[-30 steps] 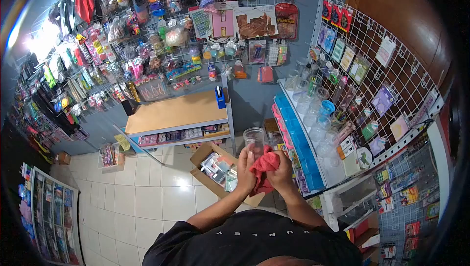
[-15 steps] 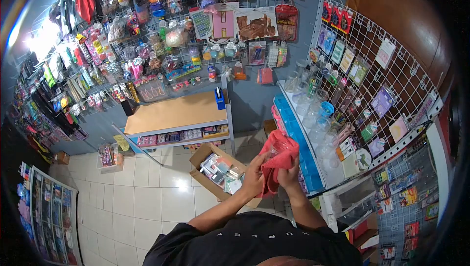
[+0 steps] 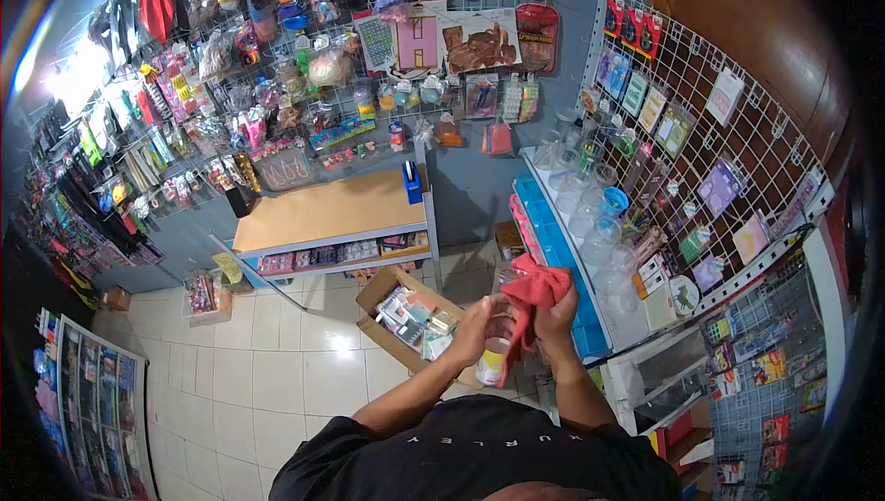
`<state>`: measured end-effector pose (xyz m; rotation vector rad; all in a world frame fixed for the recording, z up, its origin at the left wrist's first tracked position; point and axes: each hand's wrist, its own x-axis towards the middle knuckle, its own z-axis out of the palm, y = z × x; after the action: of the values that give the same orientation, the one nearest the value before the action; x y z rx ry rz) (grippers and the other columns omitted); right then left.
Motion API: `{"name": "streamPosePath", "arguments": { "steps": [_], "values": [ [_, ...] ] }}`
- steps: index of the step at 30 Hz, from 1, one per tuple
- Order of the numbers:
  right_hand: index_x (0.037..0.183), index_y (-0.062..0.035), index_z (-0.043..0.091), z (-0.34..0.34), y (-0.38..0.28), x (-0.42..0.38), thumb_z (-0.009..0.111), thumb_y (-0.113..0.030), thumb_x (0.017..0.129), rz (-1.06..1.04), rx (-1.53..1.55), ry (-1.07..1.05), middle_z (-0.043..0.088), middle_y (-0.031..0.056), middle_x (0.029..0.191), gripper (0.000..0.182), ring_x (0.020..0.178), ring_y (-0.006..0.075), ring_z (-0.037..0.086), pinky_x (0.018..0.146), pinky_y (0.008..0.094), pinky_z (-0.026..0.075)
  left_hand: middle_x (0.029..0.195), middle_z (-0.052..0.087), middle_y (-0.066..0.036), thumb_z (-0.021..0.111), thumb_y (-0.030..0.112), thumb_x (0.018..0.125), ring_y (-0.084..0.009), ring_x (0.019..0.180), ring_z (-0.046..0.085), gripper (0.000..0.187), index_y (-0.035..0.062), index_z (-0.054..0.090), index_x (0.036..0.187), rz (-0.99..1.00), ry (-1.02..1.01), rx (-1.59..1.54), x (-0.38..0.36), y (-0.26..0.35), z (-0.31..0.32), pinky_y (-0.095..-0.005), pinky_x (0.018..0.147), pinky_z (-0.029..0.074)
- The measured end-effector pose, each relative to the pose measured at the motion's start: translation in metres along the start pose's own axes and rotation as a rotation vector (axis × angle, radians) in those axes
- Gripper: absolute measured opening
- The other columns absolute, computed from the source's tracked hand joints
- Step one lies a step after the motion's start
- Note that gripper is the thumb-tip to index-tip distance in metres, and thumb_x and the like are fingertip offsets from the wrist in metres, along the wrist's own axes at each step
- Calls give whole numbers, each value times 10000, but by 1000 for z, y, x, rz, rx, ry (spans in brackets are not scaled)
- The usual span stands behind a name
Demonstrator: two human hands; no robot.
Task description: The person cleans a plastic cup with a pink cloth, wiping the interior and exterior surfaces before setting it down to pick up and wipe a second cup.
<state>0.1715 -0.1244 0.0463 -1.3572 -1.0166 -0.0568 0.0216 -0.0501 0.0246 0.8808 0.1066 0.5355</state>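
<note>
My left hand [image 3: 477,326] grips a clear plastic jar [image 3: 498,340] around its side, the jar tilted with its pale base toward me. Over the jar's upper end my right hand [image 3: 556,315] presses a red cloth [image 3: 533,291], bunched over the mouth. Both hands are held in front of my chest, just left of the white shelf with blue bins [image 3: 556,252].
An open cardboard box [image 3: 392,291] with packets sits on the tiled floor below my hands. A brown-topped table [image 3: 332,212] stands against the wall of hanging goods. Several clear jars [image 3: 585,211] line the shelf at right under a wire grid rack [image 3: 728,146].
The jar has turned from mouth-up to tilted with its base toward me. The red cloth went from draped over the jar to bunched at its upper end, and both hands dropped slightly.
</note>
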Motion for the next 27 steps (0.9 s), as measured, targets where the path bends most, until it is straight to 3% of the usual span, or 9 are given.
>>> {"name": "streamPosePath", "arguments": {
  "steps": [2, 6, 8, 11, 12, 15, 17, 21, 27],
  "values": [
    [1060, 6, 605, -1, 7, -2, 611, -189, 908, 65, 39, 39, 652, 145, 1000, 247, 994, 271, 625, 889, 394, 466, 1088, 622, -104, 563, 306, 1000, -181, 927, 626, 442, 68, 436, 1350, 27, -147, -182, 3, -6, -10, -309, 801, 526],
    [1167, 20, 605, -11, 14, -2, 516, -252, 968, 90, 195, 23, 648, 137, 1130, 348, 1078, 263, 598, 954, 394, 445, 1107, 618, -179, 673, 182, 928, -226, 910, 656, 536, 134, 323, 1331, 170, 63, 48, 8, 12, -13, -334, 762, 554],
    [1345, 36, 503, -27, 50, -12, 441, -362, 1008, 125, 299, -99, 567, 156, 1335, 525, 1206, 266, 543, 1047, 392, 398, 1192, 608, -165, 573, 329, 977, -242, 978, 648, 468, 108, 379, 1341, 189, 182, 66, 12, 19, -26, -382, 829, 543],
    [1401, 36, 426, -21, 26, -12, 398, -428, 1019, 323, 682, -52, 489, 168, 1422, 602, 1282, 267, 490, 1101, 387, 354, 1353, 526, -164, 373, 542, 1008, -264, 1195, 541, 620, 66, 414, 1402, 257, 312, 271, 22, 25, -37, -414, 975, 464],
    [1436, 25, 371, -13, -2, -3, 519, -451, 974, 365, 827, -86, 458, 170, 1442, 680, 1319, 277, 452, 1129, 385, 328, 1371, 510, -161, 355, 557, 1007, -264, 1235, 507, 646, 60, 406, 1417, 285, 302, 322, 24, 29, -32, -415, 1006, 438],
    [1415, 18, 397, 16, -6, -19, 641, -388, 912, 49, 210, -269, 470, 184, 1424, 690, 1308, 302, 463, 1099, 406, 364, 1408, 475, -129, 294, 568, 1019, -244, 1257, 468, 678, 40, 405, 1430, 310, 217, 477, 23, 19, -11, -408, 1078, 368],
    [1400, 6, 405, 23, 5, -42, 692, -302, 867, 31, 29, -342, 503, 220, 1367, 679, 1257, 351, 511, 1050, 427, 404, 1371, 474, -108, 355, 531, 1023, -216, 1222, 489, 630, 43, 404, 1419, 301, 177, 424, 23, 4, -9, -370, 1075, 363],
    [1239, -10, 541, 22, -17, -31, 636, -218, 880, -23, 13, -287, 614, 250, 1147, 426, 1063, 439, 604, 890, 452, 488, 1323, 468, -103, 456, 479, 1014, -202, 1211, 491, 595, 42, 381, 1410, 404, 106, 488, 16, 8, 2, -348, 1066, 363],
    [1081, -15, 583, 14, -32, -13, 650, -173, 856, 83, -66, -277, 664, 216, 990, 283, 940, 439, 640, 786, 449, 511, 1295, 454, -126, 546, 349, 995, -198, 1235, 462, 476, 56, 374, 1329, 453, 193, 266, 18, 8, 7, -353, 1062, 357]
  ]
}}
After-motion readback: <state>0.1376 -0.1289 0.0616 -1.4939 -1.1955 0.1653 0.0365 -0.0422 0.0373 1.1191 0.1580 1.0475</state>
